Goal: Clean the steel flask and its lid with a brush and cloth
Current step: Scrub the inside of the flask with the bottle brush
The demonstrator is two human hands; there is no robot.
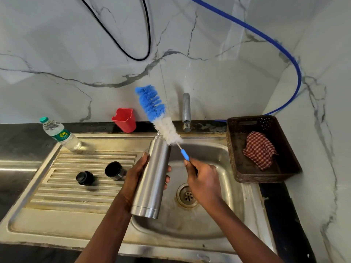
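Observation:
My left hand [135, 177] grips the steel flask [152, 179] around its middle, holding it upright and slightly tilted over the sink basin [218, 221]. My right hand [203, 179] holds the blue handle of a bottle brush [159, 114]. Its blue and white bristles stand in the air above and just right of the flask's open mouth, outside the flask. Two black lid parts lie on the ribbed drainboard: a stopper [84, 178] and a cup-shaped cap [115, 170]. A red checked cloth [259, 149] lies in the brown basket [239, 173].
A plastic water bottle [60, 134] leans at the drainboard's [62, 198] back left. A red cup [124, 119] stands by the wall. The tap [186, 111] rises behind the basin. A blue hose [296, 76] and black cable [148, 35] hang on the marble wall.

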